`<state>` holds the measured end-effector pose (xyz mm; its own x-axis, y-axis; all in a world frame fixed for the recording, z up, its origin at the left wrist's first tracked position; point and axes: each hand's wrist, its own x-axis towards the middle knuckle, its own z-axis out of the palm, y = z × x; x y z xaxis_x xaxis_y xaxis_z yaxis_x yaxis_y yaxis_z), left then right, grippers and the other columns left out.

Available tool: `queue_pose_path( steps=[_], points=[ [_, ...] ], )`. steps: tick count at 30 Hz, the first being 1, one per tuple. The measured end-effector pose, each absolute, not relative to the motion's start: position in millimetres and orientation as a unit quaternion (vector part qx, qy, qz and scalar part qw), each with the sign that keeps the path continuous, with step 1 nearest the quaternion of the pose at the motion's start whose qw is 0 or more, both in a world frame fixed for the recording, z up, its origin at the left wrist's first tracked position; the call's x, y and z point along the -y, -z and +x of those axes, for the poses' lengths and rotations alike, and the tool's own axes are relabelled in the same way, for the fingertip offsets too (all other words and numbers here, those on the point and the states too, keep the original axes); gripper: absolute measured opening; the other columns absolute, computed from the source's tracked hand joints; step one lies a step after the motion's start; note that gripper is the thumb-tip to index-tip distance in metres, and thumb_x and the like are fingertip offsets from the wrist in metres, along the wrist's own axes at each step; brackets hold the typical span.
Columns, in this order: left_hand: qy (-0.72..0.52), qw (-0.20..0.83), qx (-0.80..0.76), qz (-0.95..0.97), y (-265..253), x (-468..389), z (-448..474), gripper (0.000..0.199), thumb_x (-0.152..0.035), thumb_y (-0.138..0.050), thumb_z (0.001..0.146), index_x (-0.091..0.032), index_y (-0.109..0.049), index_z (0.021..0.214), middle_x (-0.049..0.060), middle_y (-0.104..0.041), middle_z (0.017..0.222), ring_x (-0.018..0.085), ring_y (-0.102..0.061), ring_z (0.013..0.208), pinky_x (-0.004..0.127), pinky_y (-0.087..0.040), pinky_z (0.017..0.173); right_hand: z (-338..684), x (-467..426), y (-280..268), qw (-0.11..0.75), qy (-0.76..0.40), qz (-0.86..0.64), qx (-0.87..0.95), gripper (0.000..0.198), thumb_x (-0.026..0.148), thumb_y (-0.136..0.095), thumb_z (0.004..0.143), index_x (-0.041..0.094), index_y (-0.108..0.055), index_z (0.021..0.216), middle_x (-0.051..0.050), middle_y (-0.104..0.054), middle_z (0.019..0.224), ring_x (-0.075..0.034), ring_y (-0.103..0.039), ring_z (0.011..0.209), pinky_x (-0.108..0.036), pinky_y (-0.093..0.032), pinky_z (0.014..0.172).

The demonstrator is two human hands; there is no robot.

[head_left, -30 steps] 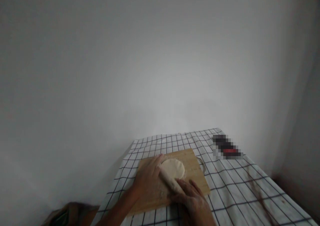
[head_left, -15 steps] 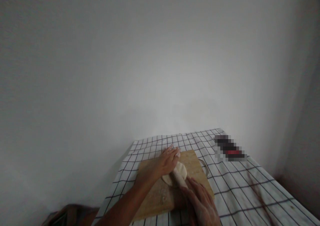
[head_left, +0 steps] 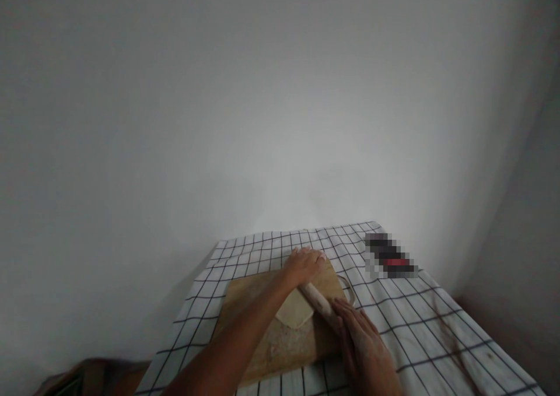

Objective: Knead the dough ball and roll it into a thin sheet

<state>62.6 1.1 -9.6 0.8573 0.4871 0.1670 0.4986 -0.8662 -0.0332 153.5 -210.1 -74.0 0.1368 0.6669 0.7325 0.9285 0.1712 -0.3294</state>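
Pale, flour-dusted dough (head_left: pixel 294 311) lies as a flat sheet on the wooden board (head_left: pixel 240 295), low and just right of centre in the frame, its upper left edge hidden by the forearm. Along its right side slants the rolling pin (head_left: pixel 318 302). The left hand (head_left: pixel 305 265) lies over the pin's upper end, fingers stretched out together; the right hand (head_left: pixel 362 336) rests on the lower end, fingers extended. Both palms are hidden, so whether either closes around the wood cannot be told. Rolling the sheet thinner appears to be the step in hand. With the pin at the sheet's right margin, the next move seems to call for even pressure from both hands on a stroke back leftward, or a turn of the dough to keep its outline round.
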Motion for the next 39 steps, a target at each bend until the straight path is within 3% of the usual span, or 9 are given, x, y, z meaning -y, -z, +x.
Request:
queue_pose_path(
  steps=[9, 15, 18, 23, 29, 34, 39],
  points=[
    [0.112, 0.087, 0.255, -0.956, 20.8, 4.8, 18.3, 0.037, -0.024, -0.039, 0.101, -0.023, -0.057, 0.133, 0.006, -0.061, 0.137, 0.029, -0.053, 0.129, 0.053, -0.04, 0.108, 137.8, 214.4, 73.1, 0.398, 0.131, -0.574, 0.704, 0.05, 0.016, -0.047, 0.093, 0.025, -0.045, 0.143, -0.002, -0.065, 0.133, -0.023, -0.064, 0.12, -0.046, -0.053, 0.104],
    [0.125, 0.136, 0.227, -0.956, 20.7, 18.6, -13.9, 0.034, -0.014, -0.041, 0.099, -0.021, -0.06, 0.127, 0.006, -0.055, 0.144, 0.024, -0.046, 0.136, 0.046, -0.035, 0.116, 131.6, 216.7, 76.6, 0.389, 0.125, -0.586, 0.7, 0.043, 0.025, -0.051, 0.096, 0.024, -0.049, 0.139, -0.003, -0.067, 0.13, -0.026, -0.065, 0.118, -0.051, -0.053, 0.103],
    [0.132, 0.151, 0.243, -0.949, 15.6, 30.9, -27.0, 0.038, -0.015, -0.04, 0.099, -0.021, -0.054, 0.134, 0.007, -0.05, 0.149, 0.024, -0.043, 0.139, 0.047, -0.037, 0.114, 131.1, 217.9, 74.9, 0.389, 0.128, -0.587, 0.698, 0.039, 0.026, -0.049, 0.098, 0.025, -0.051, 0.137, -0.003, -0.068, 0.127, -0.025, -0.066, 0.117, -0.049, -0.053, 0.103],
    [0.15, 0.112, 0.273, -0.944, 2.7, 57.4, -48.1, 0.044, -0.018, -0.037, 0.099, -0.019, -0.048, 0.142, 0.007, -0.05, 0.149, 0.021, -0.043, 0.139, 0.043, -0.04, 0.115, 131.8, 218.5, 75.2, 0.388, 0.134, -0.576, 0.707, 0.04, 0.025, -0.05, 0.097, 0.026, -0.051, 0.136, -0.003, -0.069, 0.127, -0.025, -0.065, 0.118, -0.047, -0.054, 0.102],
    [0.19, 0.076, 0.316, -0.926, 13.3, 84.0, -85.3, 0.047, -0.029, -0.039, 0.101, -0.022, -0.042, 0.148, 0.007, -0.046, 0.151, 0.024, -0.043, 0.14, 0.044, -0.037, 0.117, 134.0, 218.5, 78.3, 0.373, 0.131, -0.571, 0.719, 0.045, 0.029, -0.059, 0.091, 0.027, -0.051, 0.135, -0.003, -0.068, 0.129, -0.027, -0.064, 0.118, -0.05, -0.05, 0.103],
    [0.186, 0.019, 0.34, -0.922, 30.0, 93.0, -121.7, 0.047, -0.038, -0.055, 0.095, -0.028, -0.049, 0.14, 0.006, -0.057, 0.142, 0.027, -0.051, 0.132, 0.046, -0.044, 0.11, 132.1, 212.9, 75.9, 0.383, 0.108, -0.57, 0.719, 0.039, 0.03, -0.07, 0.084, 0.031, -0.06, 0.121, -0.001, -0.072, 0.117, -0.026, -0.066, 0.11, -0.046, -0.049, 0.101],
    [0.187, -0.031, 0.365, -0.912, 18.8, 112.5, -128.9, 0.031, -0.039, -0.069, 0.085, -0.028, -0.065, 0.114, 0.004, -0.068, 0.114, 0.028, -0.061, 0.11, 0.045, -0.05, 0.097, 134.6, 213.2, 63.1, 0.355, 0.081, -0.601, 0.712, 0.011, 0.027, -0.07, 0.084, 0.028, -0.064, 0.092, 0.0, -0.069, 0.09, -0.023, -0.067, 0.084, -0.038, -0.051, 0.08]
  ],
)
